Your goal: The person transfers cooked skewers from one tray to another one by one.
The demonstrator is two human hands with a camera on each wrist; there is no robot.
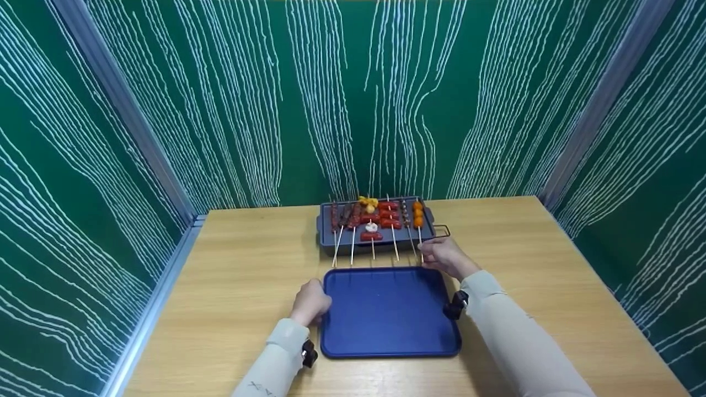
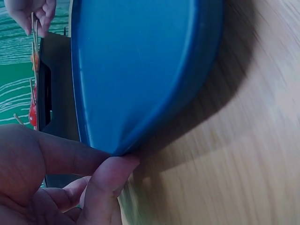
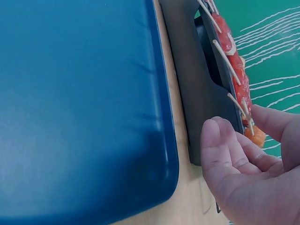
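Note:
My left hand (image 1: 310,302) pinches the left rim of a blue rectangular tray (image 1: 389,314) between thumb and fingers, close to a corner in the left wrist view. At the tray's far right corner, my right hand (image 1: 445,256) is beside the stick of a skewer with orange balls (image 1: 418,214). In the right wrist view its thumb and fingers stand apart around the stick ends, without a visible grip. Behind the tray, a dark grill (image 1: 345,241) bears several skewers, including red pieces (image 1: 389,215) and dark meat (image 1: 346,214). Their sticks point toward me.
The grill has a wire handle (image 1: 443,230) at its right end. A light wooden table (image 1: 248,264) carries everything. Green walls (image 1: 242,110) with white wavy lines close off the back and sides, and grey metal posts (image 1: 132,105) stand at the corners.

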